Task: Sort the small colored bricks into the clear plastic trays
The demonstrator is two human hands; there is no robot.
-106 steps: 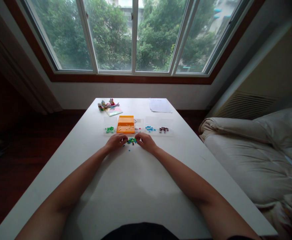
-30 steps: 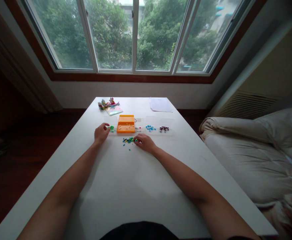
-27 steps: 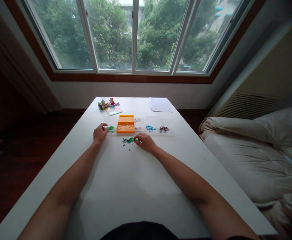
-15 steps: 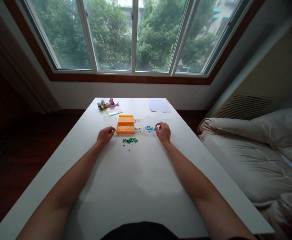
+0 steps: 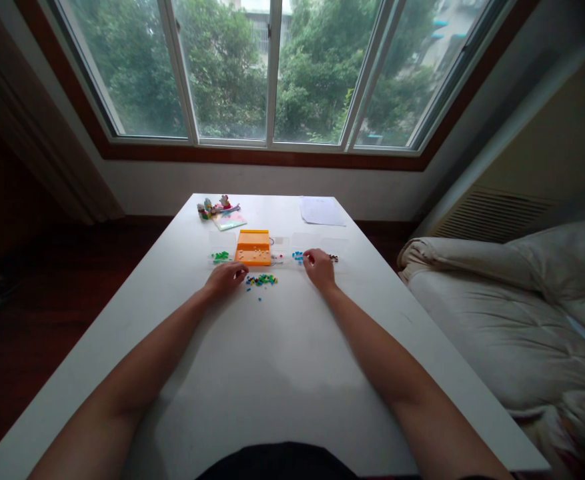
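Note:
My left hand (image 5: 226,279) is low over the white table, its fingers slightly apart, at the left side of a loose pile of small green, blue, yellow and dark pieces (image 5: 262,281). Its fingers look bare. My right hand (image 5: 321,270) is at a clear box holding small blue pieces (image 5: 297,256). The fingers of that hand are bent together; anything between them is too small to make out. Between the hands stands an open orange case (image 5: 253,257) with pale pieces on its near half. Green pieces (image 5: 220,256) lie in a clear box beyond my left hand.
Dark brown pieces (image 5: 333,258) lie just right of my right hand. Small figures (image 5: 212,209) and a pastel card (image 5: 229,221) are at the table's far left, papers (image 5: 322,211) at the far right. A padded sofa (image 5: 497,320) flanks the table (image 5: 282,373).
My left hand has moved right and nearer, from the green pieces to the pile, uncovering them. My right hand has shifted slightly left over the blue pieces, and the brown pieces now show.

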